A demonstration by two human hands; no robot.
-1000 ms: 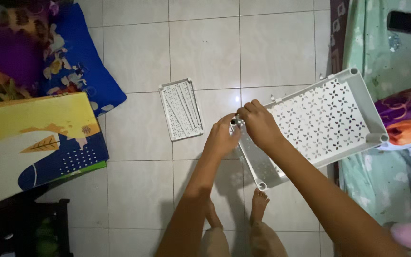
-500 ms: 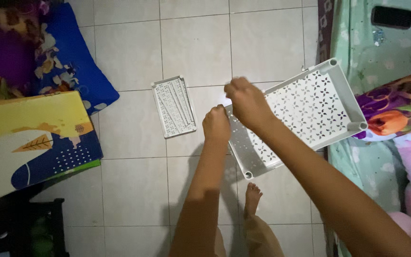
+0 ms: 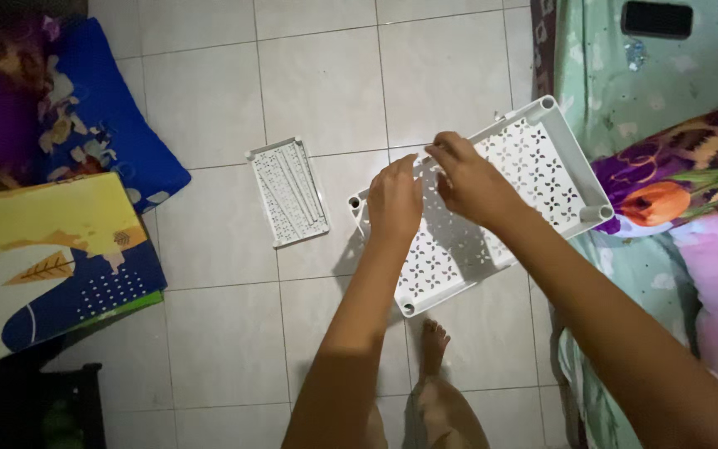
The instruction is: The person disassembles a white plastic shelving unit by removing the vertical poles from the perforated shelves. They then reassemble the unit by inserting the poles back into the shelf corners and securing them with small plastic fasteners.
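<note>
Step in hand: a white perforated shelf tray (image 3: 533,179) is held above the tiled floor (image 3: 209,349) and is being gripped afresh along its near-left edge; this is judged to be a handling or fitting stage.
Left hand (image 3: 394,202): curled over the tray's left rim near the corner socket, fingers closed on the rim.
Right hand (image 3: 469,179): laid on the tray's upper surface just right of the left hand, fingers bent; whether the plastic is actually pinched cannot be told.
Tray position: at about 2 o'clock from the person's bare foot (image 3: 434,345), partly over the bed edge (image 3: 625,274) at 3 o'clock.
Long axis: run from 7 o'clock to 1 o'clock, the far corner post pointed towards 1 o'clock.
Next move: a firm two-handed hold and level carriage are judged necessary.
Nearby: a smaller white panel (image 3: 287,191) is lain flat on the floor at 9 o'clock of the tray, well apart; a blue cushion (image 3: 101,133) and a yellow-blue box (image 3: 51,258) are seen further left.
</note>
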